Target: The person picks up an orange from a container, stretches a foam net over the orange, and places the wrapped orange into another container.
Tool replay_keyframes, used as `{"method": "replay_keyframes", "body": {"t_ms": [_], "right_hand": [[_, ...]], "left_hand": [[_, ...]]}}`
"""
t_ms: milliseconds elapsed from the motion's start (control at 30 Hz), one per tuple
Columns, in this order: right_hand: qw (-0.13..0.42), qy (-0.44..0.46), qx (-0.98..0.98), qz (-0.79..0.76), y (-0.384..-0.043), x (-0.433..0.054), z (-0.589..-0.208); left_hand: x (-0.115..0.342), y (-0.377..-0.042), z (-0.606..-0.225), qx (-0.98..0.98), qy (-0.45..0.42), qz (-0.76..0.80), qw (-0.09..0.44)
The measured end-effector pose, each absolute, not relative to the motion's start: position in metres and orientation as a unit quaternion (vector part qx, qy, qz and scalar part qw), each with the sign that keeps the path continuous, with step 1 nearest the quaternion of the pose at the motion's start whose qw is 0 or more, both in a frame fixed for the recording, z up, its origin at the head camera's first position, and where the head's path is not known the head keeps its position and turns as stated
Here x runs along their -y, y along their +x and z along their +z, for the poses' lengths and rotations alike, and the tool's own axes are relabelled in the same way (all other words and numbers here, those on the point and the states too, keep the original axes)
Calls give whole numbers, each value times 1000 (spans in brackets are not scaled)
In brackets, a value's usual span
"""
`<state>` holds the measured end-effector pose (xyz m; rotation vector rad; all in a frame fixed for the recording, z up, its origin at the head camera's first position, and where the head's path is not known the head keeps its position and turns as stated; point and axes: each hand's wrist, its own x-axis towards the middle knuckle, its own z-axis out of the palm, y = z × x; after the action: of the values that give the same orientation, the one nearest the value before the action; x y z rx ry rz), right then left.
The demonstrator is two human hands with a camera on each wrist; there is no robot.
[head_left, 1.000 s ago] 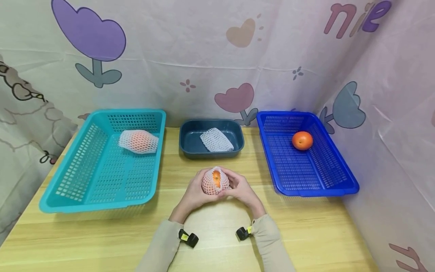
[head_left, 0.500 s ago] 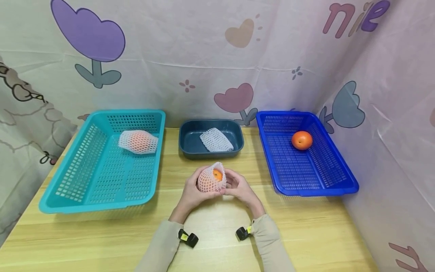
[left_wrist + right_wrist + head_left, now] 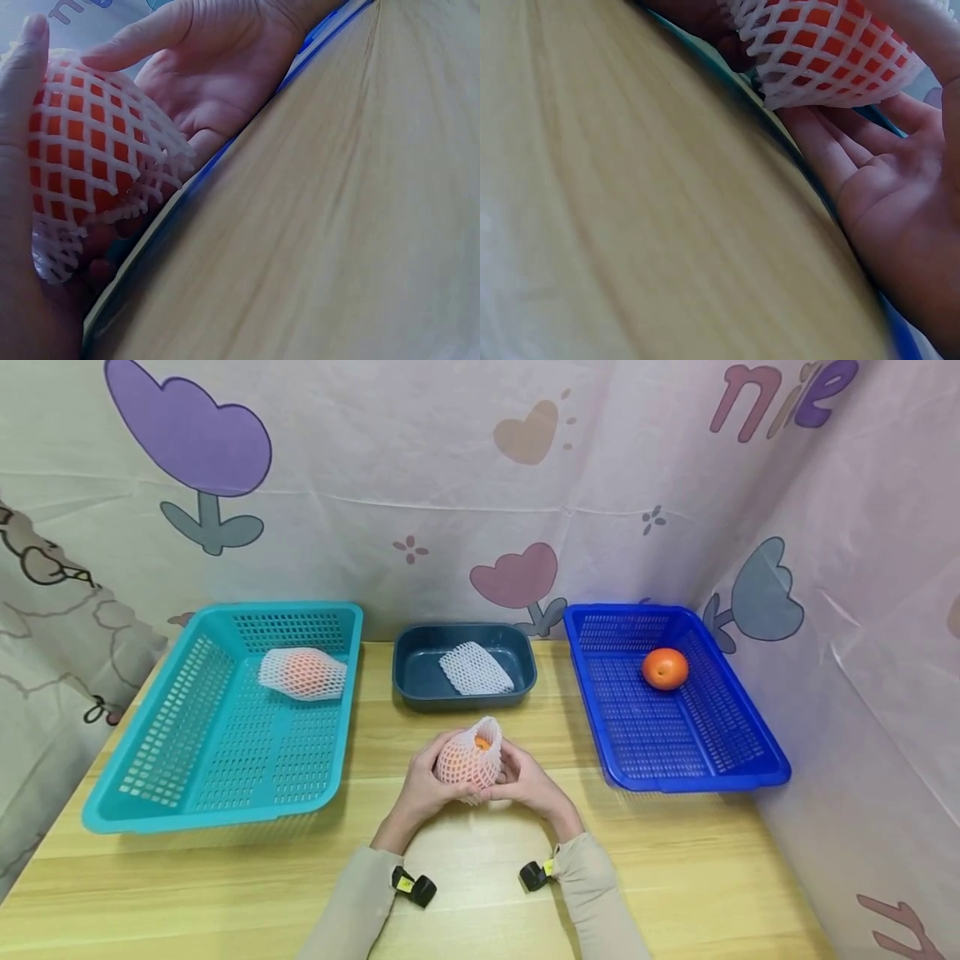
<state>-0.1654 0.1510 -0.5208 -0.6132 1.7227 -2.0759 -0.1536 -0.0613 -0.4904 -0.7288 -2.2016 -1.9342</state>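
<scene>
In the head view, a round orange-red fruit [image 3: 482,743] sits inside a white foam net sleeve [image 3: 467,767] between both hands, low over the table. The sleeve's top end gapes, showing a little of the fruit, and its lower end sticks out under the thumbs. My left hand [image 3: 425,787] grips the netted fruit from the left, fingers behind and thumb in front. On the other side my right hand [image 3: 534,782] holds it, thumb on the net in the left wrist view. The right wrist view has right-hand fingers [image 3: 829,146] beneath the foam mesh [image 3: 817,49].
A teal basket [image 3: 217,817] at left holds another netted fruit [image 3: 303,674]. Behind the hands stands a dark bin [image 3: 408,697] with a flat foam net [image 3: 476,668] inside. The blue basket [image 3: 697,783] at right contains a bare orange-red fruit [image 3: 665,669]. A printed curtain [image 3: 337,510] hangs behind.
The sleeve's opening has turned up and right and narrowed, so less bare fruit shows. Its lower end now pokes out below the thumbs. Both hands stay at nearly the same spot.
</scene>
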Motion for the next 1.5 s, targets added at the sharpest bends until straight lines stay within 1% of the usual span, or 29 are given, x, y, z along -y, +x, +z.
{"method": "replay_keyframes", "body": {"t_ms": [133,367,500,633,833,967,1133,1300,1500], "right_hand": [[183,-204,-607,-746,-165,-150,-521],[146,-175,-614,-756,-166,-151,-519],[139,-165,-595,-774,-166,-151,-518],[140,-162,-578,-787,-166,-152,-518],[136,-157,-572,-793,-166,-154,-520],[141,-150,-568,-797,-166,-153,-519],[155,-149,-563,-798,-165,-153,-517],[163,-140,-565,-796,-165,-150,-517],[147,-138,-586,-785,-165,-148,-517]], "left_hand": [[61,-155,-491,731,-244,-636,48],[60,-154,-492,727,-280,-626,34],[59,-155,-492,722,-299,-624,28],[58,-156,-491,724,-293,-624,29],[57,-157,-492,713,-273,-646,-3],[57,-158,-495,705,-267,-658,-5],[57,-157,-494,712,-269,-648,20],[57,-156,-494,725,-271,-630,66],[57,-157,-495,729,-279,-614,118]]}}
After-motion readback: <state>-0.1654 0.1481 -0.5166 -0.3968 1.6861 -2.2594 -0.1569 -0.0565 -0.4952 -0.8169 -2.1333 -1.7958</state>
